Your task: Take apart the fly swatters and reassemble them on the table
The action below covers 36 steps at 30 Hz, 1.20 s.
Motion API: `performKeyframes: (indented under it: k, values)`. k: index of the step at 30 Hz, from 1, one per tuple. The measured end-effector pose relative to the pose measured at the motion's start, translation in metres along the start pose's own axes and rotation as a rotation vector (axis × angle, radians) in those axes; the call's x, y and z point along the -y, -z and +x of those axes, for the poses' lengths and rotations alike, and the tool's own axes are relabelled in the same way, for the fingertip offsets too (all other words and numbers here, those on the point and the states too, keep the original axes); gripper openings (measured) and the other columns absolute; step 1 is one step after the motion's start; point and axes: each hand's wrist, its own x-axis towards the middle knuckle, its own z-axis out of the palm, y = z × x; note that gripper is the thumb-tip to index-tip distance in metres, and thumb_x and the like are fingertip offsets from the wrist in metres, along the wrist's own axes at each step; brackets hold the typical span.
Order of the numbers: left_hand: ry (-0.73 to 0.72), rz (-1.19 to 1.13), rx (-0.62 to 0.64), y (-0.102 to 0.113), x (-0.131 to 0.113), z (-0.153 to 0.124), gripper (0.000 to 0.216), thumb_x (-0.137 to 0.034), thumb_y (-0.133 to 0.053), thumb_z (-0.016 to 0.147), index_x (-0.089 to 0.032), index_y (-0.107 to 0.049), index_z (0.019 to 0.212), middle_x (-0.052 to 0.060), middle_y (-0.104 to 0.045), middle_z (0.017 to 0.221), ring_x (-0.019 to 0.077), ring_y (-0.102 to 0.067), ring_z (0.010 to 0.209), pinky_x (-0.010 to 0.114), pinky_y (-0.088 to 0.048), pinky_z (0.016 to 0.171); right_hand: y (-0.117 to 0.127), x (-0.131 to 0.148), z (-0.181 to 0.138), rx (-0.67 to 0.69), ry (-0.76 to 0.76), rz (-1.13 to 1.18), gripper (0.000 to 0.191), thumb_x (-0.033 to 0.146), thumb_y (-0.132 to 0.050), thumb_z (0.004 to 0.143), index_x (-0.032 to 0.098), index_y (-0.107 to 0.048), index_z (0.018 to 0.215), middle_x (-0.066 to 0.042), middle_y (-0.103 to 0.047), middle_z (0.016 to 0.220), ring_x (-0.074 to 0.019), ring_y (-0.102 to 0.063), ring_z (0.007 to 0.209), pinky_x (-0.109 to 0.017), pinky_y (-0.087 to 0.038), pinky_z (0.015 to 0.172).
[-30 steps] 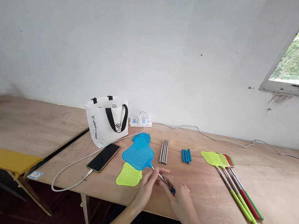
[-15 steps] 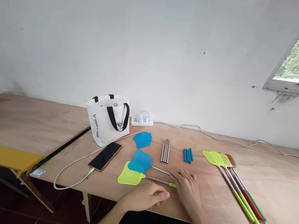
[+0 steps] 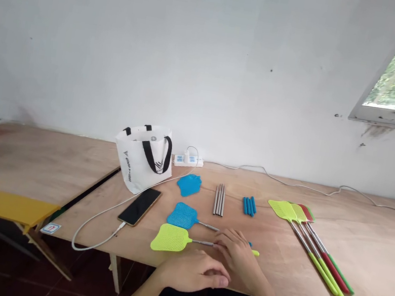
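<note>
- A yellow-green flyswatter with a perforated, rounded paddle (image 3: 170,238), a thin silver metal shaft and a yellow-green handle end lies near the front edge of the light-brown wooden surface (image 3: 382,257).
- Just beyond it lies a blue flyswatter with a similar mesh paddle (image 3: 183,215) and silver shaft; its blue handle end shows past the knuckles.
- Of the hands, the right hand (image 3: 236,252) reaches across both shafts, fingers together and bent, fingertips at the yellow-green swatter's shaft; whether they pinch it or merely rest there, I cannot tell.
- The left hand (image 3: 193,271) is loosely curled, thumb apart from the bent fingers, holding nothing, just on the near side of the yellow-green swatter.
- The yellow-green swatter points its paddle left and its handle right, its long axis running roughly along the front edge.
- The blue one also points left, its axis slanting slightly so that its handle end sits closer to the person than its paddle.
</note>
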Motion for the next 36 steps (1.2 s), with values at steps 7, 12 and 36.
performKeyframes:
  k: [7,12,36]
  values:
    - [0.003,-0.367,-0.223,-0.014,0.002,0.001,0.051,-0.065,-0.048,0.095,-0.026,-0.079,0.107,0.004,-0.078,0.092,0.0213,-0.07,0.078,0.029,-0.052,0.075,0.027,0.01,-0.009,-0.163,-0.277,0.273,0.03,0.049,-0.047,0.102,0.027,-0.068,0.101,-0.003,-0.076,0.094,-0.0194,-0.07,0.077,-0.028,-0.05,0.068]
    - [-0.08,-0.778,-0.629,-0.01,0.012,0.024,0.049,-0.06,-0.052,0.095,-0.022,-0.072,0.12,0.01,-0.069,0.128,0.0271,-0.065,0.115,0.033,-0.057,0.086,0.026,0.025,-0.005,-0.298,-0.277,0.422,0.034,0.052,-0.049,0.1,0.028,-0.071,0.11,-0.006,-0.076,0.105,-0.0216,-0.071,0.091,-0.028,-0.055,0.074]
    - [-0.373,-1.097,-1.691,0.087,0.069,-0.035,0.039,-0.05,-0.082,0.076,-0.017,-0.063,0.081,-0.002,-0.067,0.073,0.0126,-0.069,0.074,0.028,-0.055,0.085,0.086,-0.081,-0.043,-0.058,-0.363,0.278,0.05,0.066,-0.049,0.092,0.024,-0.072,0.077,-0.004,-0.069,0.072,-0.0228,-0.063,0.071,-0.032,-0.049,0.069]
